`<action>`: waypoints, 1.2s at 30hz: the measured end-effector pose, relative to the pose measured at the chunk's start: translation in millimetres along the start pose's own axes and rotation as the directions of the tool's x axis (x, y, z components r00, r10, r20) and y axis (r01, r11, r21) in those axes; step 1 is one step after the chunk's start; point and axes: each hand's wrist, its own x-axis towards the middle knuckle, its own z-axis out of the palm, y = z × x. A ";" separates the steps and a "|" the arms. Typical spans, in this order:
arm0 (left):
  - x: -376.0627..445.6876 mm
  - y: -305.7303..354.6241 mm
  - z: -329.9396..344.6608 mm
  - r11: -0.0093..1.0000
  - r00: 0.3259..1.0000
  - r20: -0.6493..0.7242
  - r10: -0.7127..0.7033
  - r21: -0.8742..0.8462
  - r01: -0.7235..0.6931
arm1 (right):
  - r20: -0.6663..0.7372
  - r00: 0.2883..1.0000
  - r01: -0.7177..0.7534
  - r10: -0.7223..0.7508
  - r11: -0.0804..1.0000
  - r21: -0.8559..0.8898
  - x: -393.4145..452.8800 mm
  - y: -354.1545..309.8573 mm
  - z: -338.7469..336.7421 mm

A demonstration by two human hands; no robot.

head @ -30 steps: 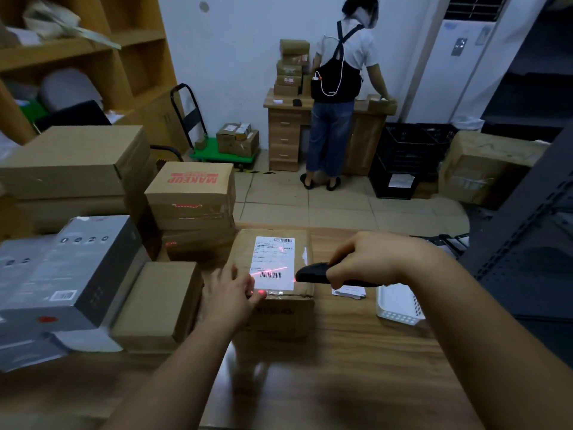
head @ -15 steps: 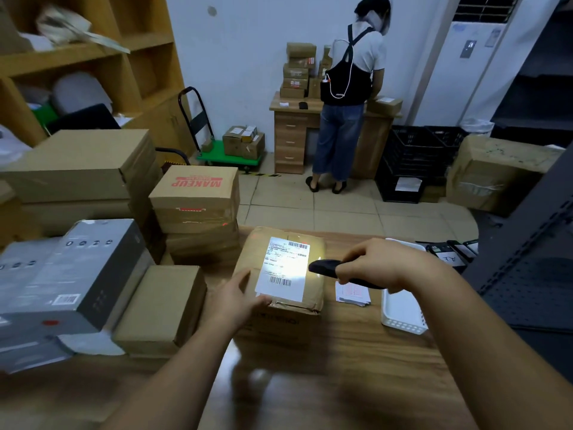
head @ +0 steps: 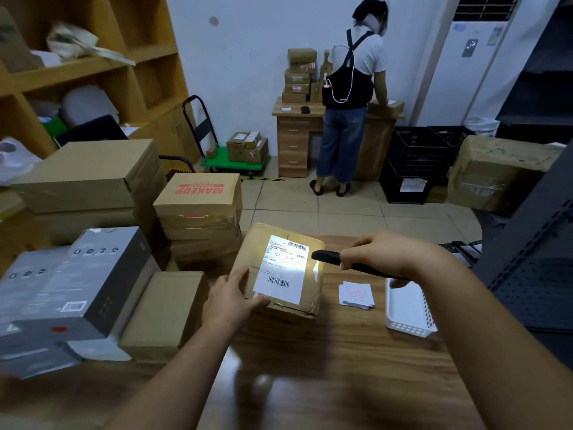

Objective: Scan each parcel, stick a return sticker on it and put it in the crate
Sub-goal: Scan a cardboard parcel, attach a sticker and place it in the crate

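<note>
A brown cardboard parcel point(head: 248, 252) sits on the wooden table point(head: 341, 367), tilted up on its near edge. Its white shipping label point(head: 283, 270) is lit by the scanner's light. My left hand point(head: 231, 297) holds the parcel's near left corner. My right hand point(head: 384, 254) grips a black handheld scanner point(head: 325, 256) pointed at the label from the right. A small stack of white stickers with red print point(head: 356, 294) lies on the table right of the parcel. Black crates point(head: 415, 156) stand on the floor at the back right.
Stacked cardboard and grey boxes point(head: 77, 283) crowd the table's left side, including a "MAKEUP" box point(head: 200, 197). A white plastic basket point(head: 406, 308) sits under my right wrist. A person point(head: 350, 94) stands at a far desk. Shelving point(head: 62, 72) lines the left, and a dark rack point(head: 533, 243) the right.
The thin red scan line on the label gave way to a bright white light patch. The parcel tilted up in my left hand and my view shifted closer.
</note>
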 end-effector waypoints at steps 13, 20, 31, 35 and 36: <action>0.0 2.6 -1.6 1.000 1.000 0.003 -0.007 0.029 0.007 | -0.008 0.999 -0.036 0.037 0.999 0.032 5.9 4.4 -10.5; 0.4 2.1 -1.5 0.999 1.000 0.008 -0.005 0.045 0.004 | 0.012 0.999 -0.035 0.034 0.999 0.025 9.9 4.1 -9.7; 0.0 -0.3 -3.0 0.999 0.999 0.025 -0.028 0.033 0.028 | 0.000 1.000 -0.006 0.006 0.999 0.052 10.9 8.5 -11.5; 7.5 -3.0 -4.6 0.998 0.997 0.057 -0.060 0.029 0.058 | -0.069 0.996 0.062 -0.055 0.992 0.106 17.2 23.6 6.9; 9.9 -2.6 -5.2 0.996 0.996 0.063 -0.067 0.058 0.063 | -0.113 0.991 0.088 -0.076 0.990 0.108 20.7 29.8 18.4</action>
